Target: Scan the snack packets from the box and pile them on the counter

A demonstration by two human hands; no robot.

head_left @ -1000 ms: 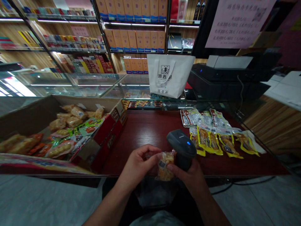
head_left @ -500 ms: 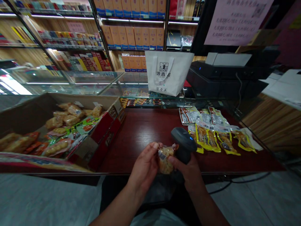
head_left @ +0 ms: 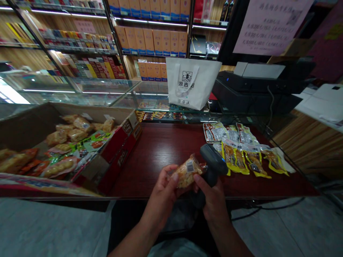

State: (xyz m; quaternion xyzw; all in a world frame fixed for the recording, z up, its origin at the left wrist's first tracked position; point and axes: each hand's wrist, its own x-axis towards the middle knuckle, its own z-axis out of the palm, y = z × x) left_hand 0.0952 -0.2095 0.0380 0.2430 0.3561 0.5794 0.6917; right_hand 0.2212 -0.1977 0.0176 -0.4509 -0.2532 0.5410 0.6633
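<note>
A small clear snack packet [head_left: 185,170] with a white barcode label facing up is pinched in my left hand [head_left: 162,194], just over the near edge of the dark red wooden counter [head_left: 166,150]. My right hand [head_left: 213,200] grips the handle of a black barcode scanner [head_left: 212,164], and its thumb touches the packet's right side. The scanner's head sits right beside the packet.
An open cardboard box [head_left: 118,142] full of wrapped snacks fills the left of the counter. Several yellow and silver snack packets [head_left: 242,148] lie flat on the right. Behind them stand a white paper bag [head_left: 191,82], a black till printer [head_left: 257,85] and glass display cases [head_left: 80,91].
My left hand turned the packet so its barcode label now faces up and lifted it slightly. The scanner's head tilted away, hiding its blue light.
</note>
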